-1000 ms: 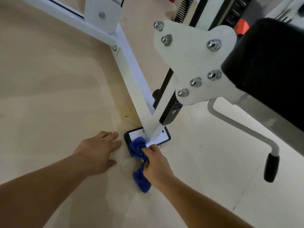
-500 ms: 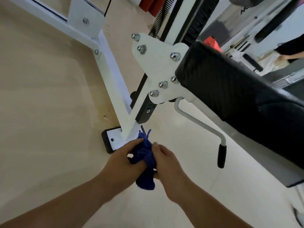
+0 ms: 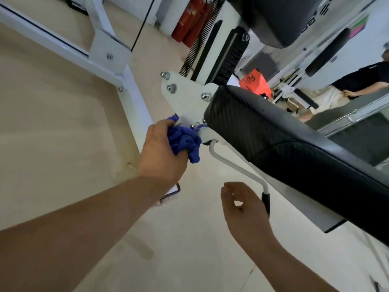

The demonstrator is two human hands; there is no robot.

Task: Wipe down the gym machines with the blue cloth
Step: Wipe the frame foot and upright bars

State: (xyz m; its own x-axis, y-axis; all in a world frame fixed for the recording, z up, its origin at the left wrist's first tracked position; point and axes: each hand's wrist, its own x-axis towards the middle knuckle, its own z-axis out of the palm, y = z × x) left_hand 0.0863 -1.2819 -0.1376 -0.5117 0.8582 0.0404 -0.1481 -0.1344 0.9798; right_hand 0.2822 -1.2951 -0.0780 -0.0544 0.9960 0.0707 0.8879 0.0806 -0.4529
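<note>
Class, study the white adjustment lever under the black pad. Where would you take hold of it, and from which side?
Take the black sleeve at the free lower end of the lever, coming from the open floor side. The black pad closes off the other side, and the sleeve hangs clear of the frame.

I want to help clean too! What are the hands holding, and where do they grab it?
The left hand grips the blue cloth bunched up around its middle, against the white bracket plate. The right hand holds nothing.
</note>
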